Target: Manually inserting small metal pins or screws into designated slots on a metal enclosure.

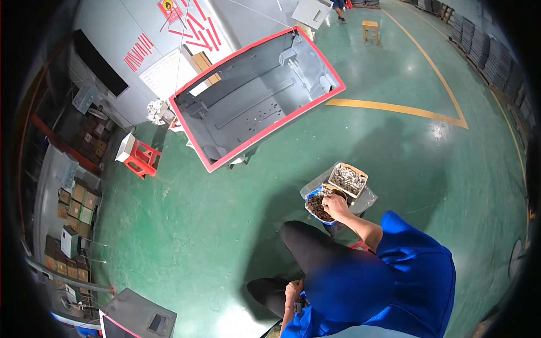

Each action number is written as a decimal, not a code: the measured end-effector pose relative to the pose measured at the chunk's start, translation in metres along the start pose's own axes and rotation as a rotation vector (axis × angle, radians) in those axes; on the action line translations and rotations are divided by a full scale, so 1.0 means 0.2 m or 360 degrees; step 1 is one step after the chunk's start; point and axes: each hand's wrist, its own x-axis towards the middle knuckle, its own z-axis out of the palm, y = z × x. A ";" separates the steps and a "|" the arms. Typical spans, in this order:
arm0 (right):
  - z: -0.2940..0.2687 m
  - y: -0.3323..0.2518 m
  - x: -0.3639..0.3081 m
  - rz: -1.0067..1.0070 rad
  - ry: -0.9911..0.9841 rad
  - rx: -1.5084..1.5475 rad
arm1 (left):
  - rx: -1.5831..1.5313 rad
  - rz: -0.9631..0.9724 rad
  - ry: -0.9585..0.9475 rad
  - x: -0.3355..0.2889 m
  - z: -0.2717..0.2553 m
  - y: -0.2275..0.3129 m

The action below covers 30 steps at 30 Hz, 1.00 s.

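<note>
My right hand [336,207] reaches down into a blue-edged box [309,196] of small dark brown parts [319,209], its fingers drawn together at the parts. What it pinches, if anything, is too small to name. Touching that box on the far right is a cardboard box [364,176] of small silvery parts [348,180]. Both boxes sit on a small grey stand [367,198] in front of my knees. My left hand [293,291] is curled beside my leg at the lower middle; its palm is hidden, so its contents do not show.
Ahead on the left, a large open grey metal housing [242,115] with a red rim hangs on thin wires. A red stool [141,159] stands left of it. Cardboard cartons [79,205] line the left side; a grey panel [138,315] is at lower left. A wooden stool [370,31] stands farther off.
</note>
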 end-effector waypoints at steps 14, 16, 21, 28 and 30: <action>-0.01 -0.01 0.01 0.0021 -0.0026 -0.0092 | 0.0022 -0.0017 0.0045 -0.03 -0.02 0.07; -0.01 -0.01 0.01 0.0026 -0.0060 -0.0097 | 0.0037 -0.0001 0.0056 -0.03 -0.02 0.07; 0.00 0.02 0.00 0.0028 -0.0064 -0.0085 | 0.0024 -0.0030 0.0051 -0.03 -0.02 0.09; 0.01 0.02 0.00 0.0026 -0.0029 -0.0021 | 0.0079 -0.0035 0.0029 -0.02 -0.02 0.09; 0.01 0.03 -0.01 0.0004 0.0001 -0.0007 | 0.0063 0.0022 0.0047 -0.02 -0.02 0.08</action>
